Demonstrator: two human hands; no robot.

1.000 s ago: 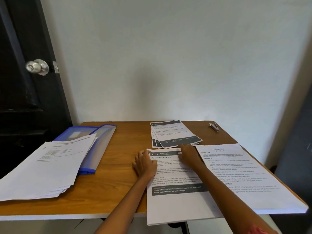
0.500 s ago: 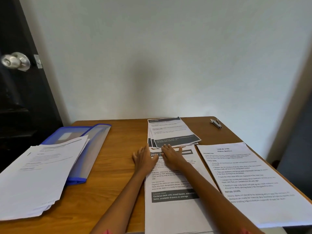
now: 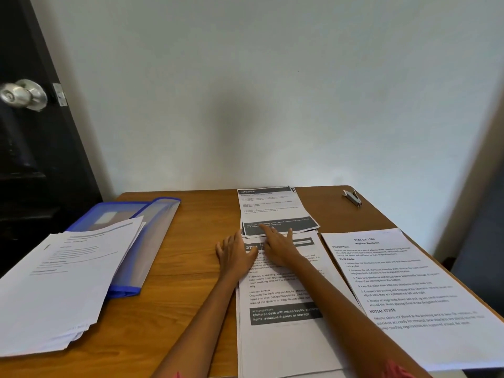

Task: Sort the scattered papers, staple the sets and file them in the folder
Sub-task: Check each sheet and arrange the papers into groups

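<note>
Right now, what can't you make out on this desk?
Head view only:
- Desk Organization sheet: heading hidden under left hand and right hand.
- Blue folder: contents hidden by left paper stack.
- Stapler: too small for detail.

The table (image 3: 174,271) was wood with a warm, smooth, faintly shiny finish and visible grain. The paper stacks (image 3: 425,290) were matt white sheets printed in black. At the left lay a folder (image 3: 152,227) of translucent, glossy blue plastic. The stapler (image 3: 352,197) at the far right looked like bright metal. The doorknob (image 3: 24,94) was polished metal on a dark, glossy door (image 3: 32,165). The wall (image 3: 272,91) was matt.
</note>
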